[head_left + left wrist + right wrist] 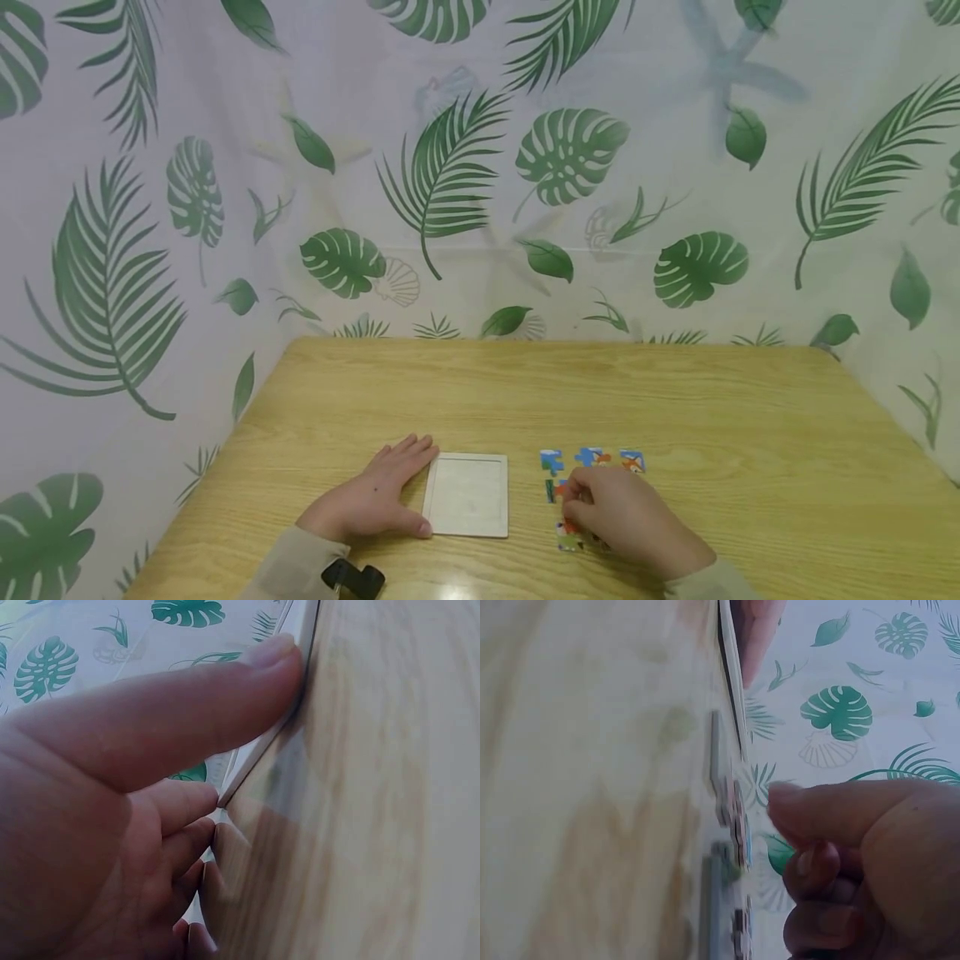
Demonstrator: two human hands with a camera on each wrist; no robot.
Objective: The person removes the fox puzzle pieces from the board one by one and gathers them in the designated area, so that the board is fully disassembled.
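A pale, square puzzle tray with a raised border lies flat on the table. Along its left edge rests my left hand, fingers stretched out and thumb at the near corner. In the left wrist view the thumb lies against the tray's edge. Right of the tray, my right hand hovers over a group of jigsaw pieces, its fingers curled. Nothing shows between thumb and fingers of the right hand in the right wrist view. Visible pieces include a blue-green one and a fox-patterned one; others are hidden beneath the hand.
The wood-grain table extends behind and to both sides of the hands. A leaf-print curtain hangs along its back and sides. A black strap device sits at the left wrist.
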